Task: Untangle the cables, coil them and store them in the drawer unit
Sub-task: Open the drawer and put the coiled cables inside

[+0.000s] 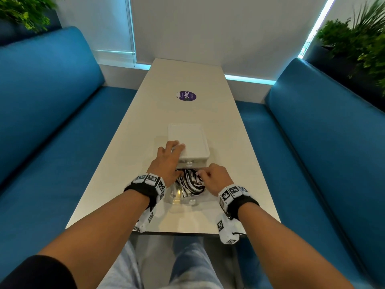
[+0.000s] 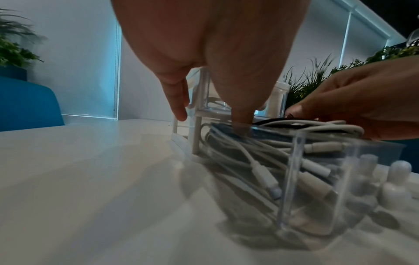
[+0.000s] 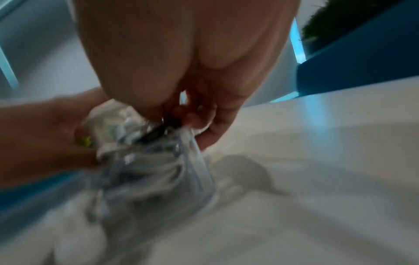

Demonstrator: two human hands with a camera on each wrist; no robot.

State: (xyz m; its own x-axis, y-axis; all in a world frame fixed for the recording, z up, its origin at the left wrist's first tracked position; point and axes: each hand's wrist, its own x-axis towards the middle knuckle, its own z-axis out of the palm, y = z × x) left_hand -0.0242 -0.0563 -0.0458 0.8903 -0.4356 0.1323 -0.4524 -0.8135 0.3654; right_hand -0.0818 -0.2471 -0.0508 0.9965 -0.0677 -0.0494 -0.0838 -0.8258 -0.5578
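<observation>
The right wrist view is smeared throughout: the clear drawer (image 3: 158, 161) and the cables (image 3: 145, 166) in it blur into grey streaks, and the right hand (image 3: 181, 80) hides whatever its fingers (image 3: 195, 118) touch. From the head, the left hand (image 1: 166, 161) covers the near-left corner of the drawer unit (image 1: 189, 140). The small print on the purple sticker (image 1: 187, 95) toward the desk's (image 1: 239, 167) far edge is too small to read.
</observation>
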